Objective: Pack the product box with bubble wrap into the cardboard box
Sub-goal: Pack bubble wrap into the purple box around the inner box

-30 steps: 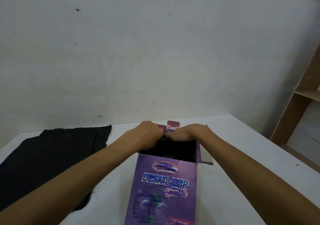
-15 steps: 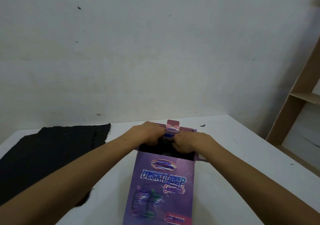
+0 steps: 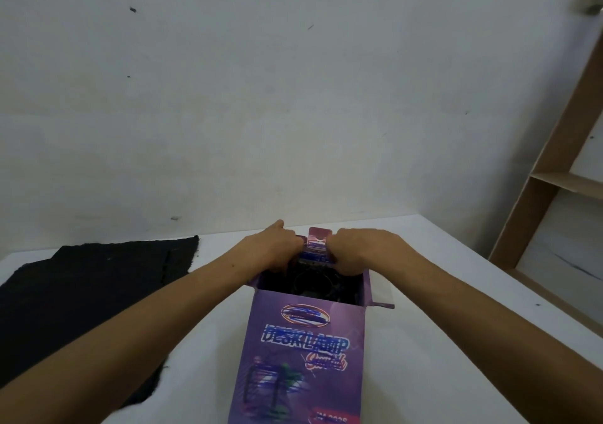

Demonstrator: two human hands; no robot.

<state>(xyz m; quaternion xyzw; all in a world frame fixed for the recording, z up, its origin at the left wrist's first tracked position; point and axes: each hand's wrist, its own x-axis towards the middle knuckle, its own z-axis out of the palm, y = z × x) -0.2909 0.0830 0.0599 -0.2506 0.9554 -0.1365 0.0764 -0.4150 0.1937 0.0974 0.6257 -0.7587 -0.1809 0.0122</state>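
On the white table [image 3: 424, 342], open purple product box [image 3: 303, 352], dark contents inside, both hands' grip—left hand [image 3: 277, 247], right hand [image 3: 362, 250]—curled on its top flap [image 3: 318, 244].

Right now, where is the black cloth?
In the head view, the black cloth lies flat on the white table, left of the purple box.

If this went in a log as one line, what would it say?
stage: closing desk lamp box | left hand: gripping top flap | right hand: gripping flap | box: open
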